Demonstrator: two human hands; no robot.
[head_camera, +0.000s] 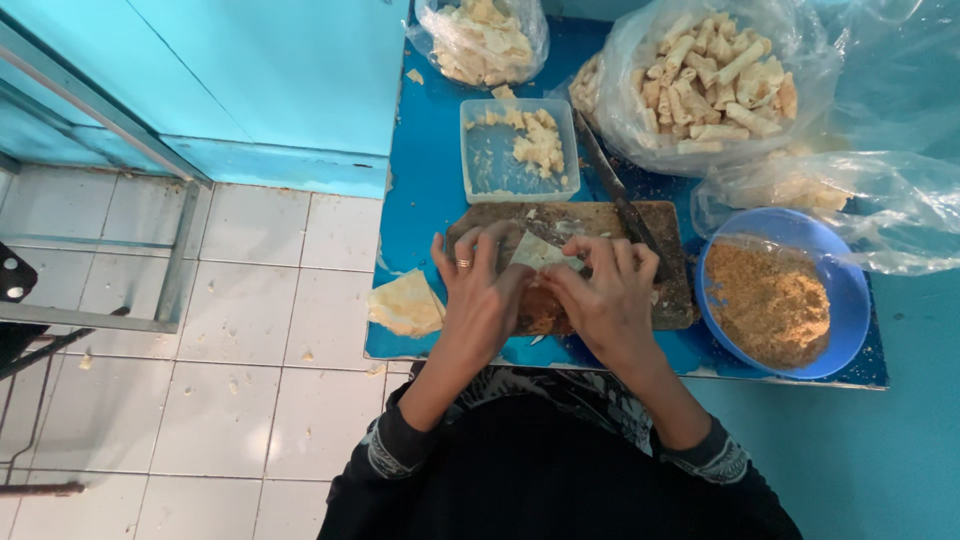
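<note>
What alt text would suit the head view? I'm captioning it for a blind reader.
Seen from above, a person's left hand and right hand fold a pale wrapper on a wooden cutting board on a blue table. Around it lie a knife, a clear tub, a blue bowl of crumbs and bags of rolls.

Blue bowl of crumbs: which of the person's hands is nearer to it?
Right. The right hand works on the cutting board just beside the blue bowl; the left hand is farther away, across the wrapper.

hands (545, 290) folding wrapper (540, 252) on cutting board (672, 300)
</note>
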